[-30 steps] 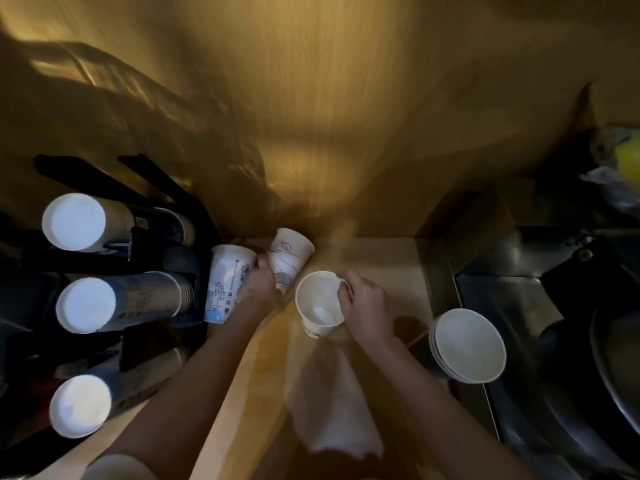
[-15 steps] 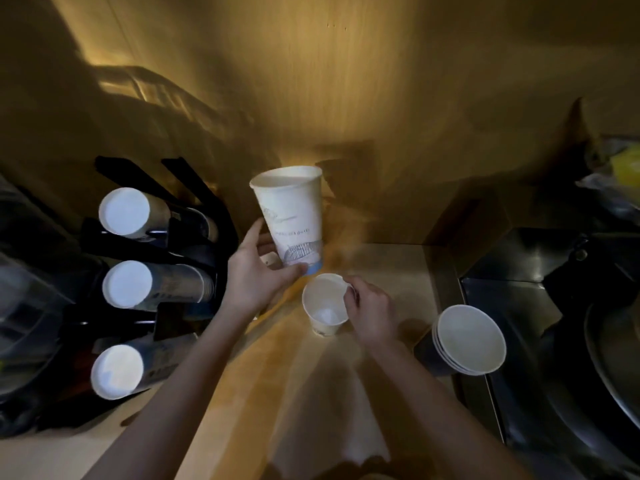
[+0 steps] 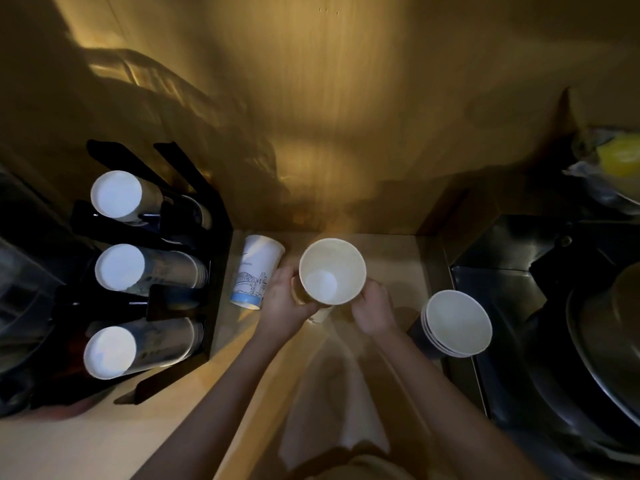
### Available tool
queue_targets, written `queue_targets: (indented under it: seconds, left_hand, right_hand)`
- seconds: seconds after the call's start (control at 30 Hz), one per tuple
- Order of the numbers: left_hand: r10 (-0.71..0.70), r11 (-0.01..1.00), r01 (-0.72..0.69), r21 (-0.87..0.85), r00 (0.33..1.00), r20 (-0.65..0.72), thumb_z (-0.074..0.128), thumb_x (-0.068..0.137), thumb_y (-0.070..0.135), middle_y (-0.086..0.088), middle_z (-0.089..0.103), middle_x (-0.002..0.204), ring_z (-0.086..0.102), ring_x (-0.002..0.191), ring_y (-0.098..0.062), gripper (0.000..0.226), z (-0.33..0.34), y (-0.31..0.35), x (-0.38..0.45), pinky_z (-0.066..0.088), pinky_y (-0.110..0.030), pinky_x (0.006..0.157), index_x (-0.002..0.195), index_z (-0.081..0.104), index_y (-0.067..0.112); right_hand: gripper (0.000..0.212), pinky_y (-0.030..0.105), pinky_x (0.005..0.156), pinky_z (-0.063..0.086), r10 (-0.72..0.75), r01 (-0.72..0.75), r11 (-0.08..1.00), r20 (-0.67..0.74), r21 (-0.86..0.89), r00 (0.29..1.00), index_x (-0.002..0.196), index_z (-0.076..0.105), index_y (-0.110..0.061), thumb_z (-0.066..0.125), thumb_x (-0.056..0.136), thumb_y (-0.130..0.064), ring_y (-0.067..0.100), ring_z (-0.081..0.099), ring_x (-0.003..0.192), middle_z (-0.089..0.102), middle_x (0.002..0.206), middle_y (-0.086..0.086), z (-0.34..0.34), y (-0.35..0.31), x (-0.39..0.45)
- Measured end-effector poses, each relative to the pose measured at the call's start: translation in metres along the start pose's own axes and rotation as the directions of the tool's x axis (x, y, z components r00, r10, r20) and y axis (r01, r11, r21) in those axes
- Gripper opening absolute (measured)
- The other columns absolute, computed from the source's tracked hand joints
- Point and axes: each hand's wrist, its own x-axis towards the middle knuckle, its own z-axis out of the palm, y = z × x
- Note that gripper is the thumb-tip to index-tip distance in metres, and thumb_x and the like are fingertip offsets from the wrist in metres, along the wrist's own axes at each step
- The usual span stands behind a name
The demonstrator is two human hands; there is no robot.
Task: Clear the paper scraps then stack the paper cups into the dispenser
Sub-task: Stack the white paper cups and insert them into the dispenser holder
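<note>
My left hand (image 3: 285, 308) grips a white paper cup (image 3: 332, 271), mouth up, over the middle of the counter. That cup sits down into a second cup (image 3: 321, 315), of which only a sliver shows below it. My right hand (image 3: 374, 311) holds the pair from the right side. Another printed paper cup (image 3: 254, 271) with a blue base band lies on its side next to the dispenser. The black cup dispenser (image 3: 218, 244) stands at the left with three horizontal stacks of cups (image 3: 119, 266). A pale sheet of paper (image 3: 332, 414) lies on the counter between my forearms.
A short stack of dark-sided paper bowls or cups (image 3: 457, 323) stands right of my right hand at the counter edge. A dark metal sink area (image 3: 519, 289) with a large pan (image 3: 616, 341) fills the right. The wooden wall (image 3: 329, 116) closes the back.
My left hand has brought the raised cup down onto the cup my right hand holds. One cup stays lying beside the dispenser.
</note>
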Motion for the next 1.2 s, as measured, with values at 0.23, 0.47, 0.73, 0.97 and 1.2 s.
queue_targets:
  seconds: [0.23, 0.47, 0.73, 0.97, 1.2]
  left_hand:
    - [0.027, 0.997, -0.022, -0.073, 0.998, 0.063, 0.079, 0.053, 0.014, -0.009, 0.033, 0.145, 0.035, 0.132, -0.022, 0.106, 0.001, -0.007, -0.01, 0.038, -0.041, 0.108, 0.141, 0.021, 0.015]
    - [0.056, 0.998, -0.053, -0.04, 0.996, 0.064, 0.078, 0.067, 0.028, -0.007, 0.04, 0.144, 0.039, 0.13, -0.022, 0.077, 0.004, -0.019, -0.011, 0.04, -0.039, 0.106, 0.132, 0.041, 0.013]
    - [0.009, 0.994, -0.006, -0.107, 1.0, 0.03, 0.053, 0.071, 0.03, -0.004, 0.047, 0.124, 0.047, 0.114, -0.019, 0.061, -0.017, -0.025, -0.001, 0.039, -0.028, 0.091, 0.128, 0.042, 0.011]
    - [-0.208, 0.945, 0.193, 0.264, 0.978, 0.033, 0.051, 0.09, 0.027, -0.024, 0.039, 0.141, 0.042, 0.125, -0.039, 0.054, -0.001, -0.065, 0.025, 0.037, -0.041, 0.102, 0.133, 0.036, -0.002]
    - [-0.303, 0.943, 0.291, 0.159, 0.951, 0.058, 0.063, 0.08, 0.03, -0.022, 0.055, 0.122, 0.055, 0.107, -0.04, 0.057, 0.019, -0.082, 0.024, 0.045, -0.04, 0.08, 0.125, 0.04, 0.004]
  right_hand:
    - [0.035, 0.034, 0.1, 0.043, 0.094, -0.126, 0.932, 0.11, 0.341, 0.99, 0.117, 0.061, -0.017, 0.038, 0.091, -0.008, 0.019, 0.055, 0.113, 0.063, 0.121, 0.004, 0.001, 0.001, 0.001]
    - [0.03, 0.031, 0.098, 0.047, 0.119, -0.185, 0.872, 0.17, 0.454, 0.978, 0.12, 0.057, -0.023, 0.051, 0.09, -0.027, 0.014, 0.055, 0.112, 0.061, 0.122, -0.001, -0.004, 0.005, 0.005]
    - [0.088, 0.035, 0.097, 0.042, -0.086, 0.065, 0.993, 0.247, 0.096, 0.965, 0.133, 0.03, -0.035, 0.08, 0.06, -0.04, 0.013, 0.043, 0.12, 0.047, 0.132, -0.009, -0.001, 0.002, -0.002]
    - [0.095, 0.025, 0.1, 0.034, -0.085, 0.077, 0.996, 0.187, 0.052, 0.979, 0.138, 0.027, -0.024, 0.082, 0.062, -0.032, 0.014, 0.037, 0.129, 0.039, 0.144, -0.003, 0.011, 0.002, -0.004]
    - [0.09, 0.027, 0.091, 0.045, -0.098, 0.088, 0.992, 0.111, 0.093, 0.989, 0.13, 0.036, -0.027, 0.086, 0.055, -0.032, 0.01, 0.047, 0.117, 0.051, 0.132, -0.007, 0.014, 0.001, -0.005]
